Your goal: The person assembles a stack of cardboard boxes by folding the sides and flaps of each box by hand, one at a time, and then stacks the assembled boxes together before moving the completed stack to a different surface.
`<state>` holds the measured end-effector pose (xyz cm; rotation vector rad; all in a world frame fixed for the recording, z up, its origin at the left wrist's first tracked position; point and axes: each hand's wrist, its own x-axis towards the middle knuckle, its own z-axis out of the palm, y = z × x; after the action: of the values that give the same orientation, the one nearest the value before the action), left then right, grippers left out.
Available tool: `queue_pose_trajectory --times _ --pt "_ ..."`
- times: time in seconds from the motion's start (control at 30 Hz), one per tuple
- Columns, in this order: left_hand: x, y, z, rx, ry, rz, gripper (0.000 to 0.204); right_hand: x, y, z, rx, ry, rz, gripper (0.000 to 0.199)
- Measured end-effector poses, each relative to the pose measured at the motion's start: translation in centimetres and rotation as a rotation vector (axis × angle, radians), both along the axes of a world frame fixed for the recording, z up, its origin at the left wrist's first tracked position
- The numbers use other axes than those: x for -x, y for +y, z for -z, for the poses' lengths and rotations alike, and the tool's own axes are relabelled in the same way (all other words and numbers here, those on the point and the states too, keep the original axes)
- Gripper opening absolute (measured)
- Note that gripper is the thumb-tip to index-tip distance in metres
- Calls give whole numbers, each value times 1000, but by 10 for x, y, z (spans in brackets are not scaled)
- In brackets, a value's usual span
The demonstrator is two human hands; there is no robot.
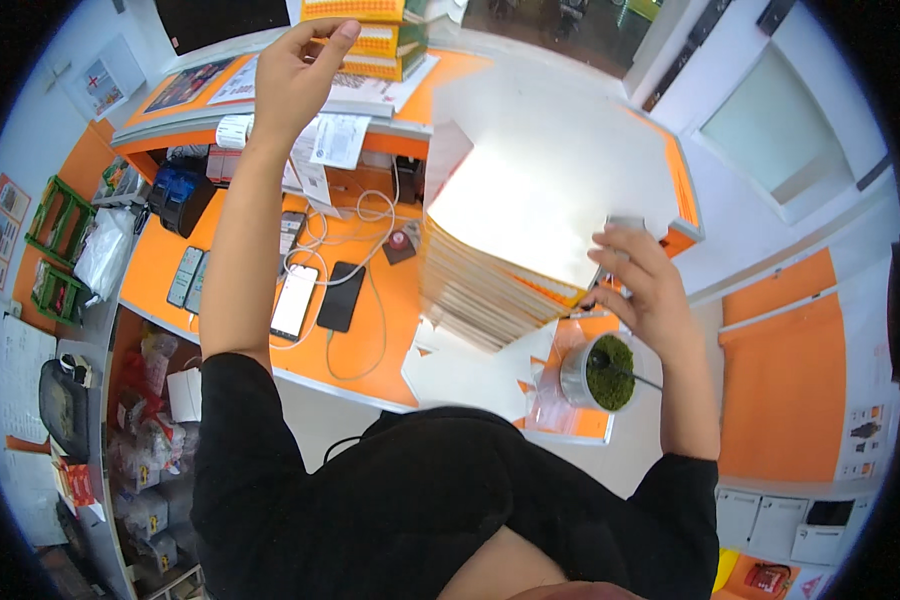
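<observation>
At the far left of centre, my raised left hand (295, 80) overlaps the left end of a stack of yellow boxes (375, 40) on the counter ledge. Its thumb points up and its fingers are loosely bent, with no held thing visible. A tall stack of flat white pieces with yellow edges (505, 265) stands in the middle, its top washed out by glare. My right hand (645, 290) is at the stack's right corner, fingers spread and curved. A small grey object (625, 224) shows just behind those fingers; whether they touch it is unclear.
On the orange desk (370, 340) lie a white-screened phone (295, 302), a black phone (341, 297), other phones and looped white cables (370, 210). A pot of green moss (608, 375) stands near my right forearm. Shelves with plastic-wrapped goods (155, 440) are at left.
</observation>
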<state>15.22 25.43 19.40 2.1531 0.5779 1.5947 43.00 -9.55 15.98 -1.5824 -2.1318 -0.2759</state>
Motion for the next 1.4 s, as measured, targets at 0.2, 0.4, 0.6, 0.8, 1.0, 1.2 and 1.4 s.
queue_pose_trajectory --times 0.2,0.4,0.6,0.8,1.0,1.2,1.4 --pt "-39 107 -25 -172 -69 -196 33 9 -5 -5 -12 -74 -43 66" --pt "-55 201 -78 -500 926 -673 32 12 -27 -28 -145 61 108 79" --pt "-40 168 -143 -511 320 -209 18 12 -53 -34 -208 169 134 68" --pt "-12 101 -158 -824 47 -138 18 12 -34 -52 -413 138 108 63" --pt "-29 -54 -67 -697 -165 486 13 39 4 -64 -517 462 15 107" --pt "-31 -143 40 -437 -133 499 37 49 18 -35 -368 419 -122 114" --pt "-11 -149 43 -418 -245 278 35 23 6 -17 -314 550 -115 98"
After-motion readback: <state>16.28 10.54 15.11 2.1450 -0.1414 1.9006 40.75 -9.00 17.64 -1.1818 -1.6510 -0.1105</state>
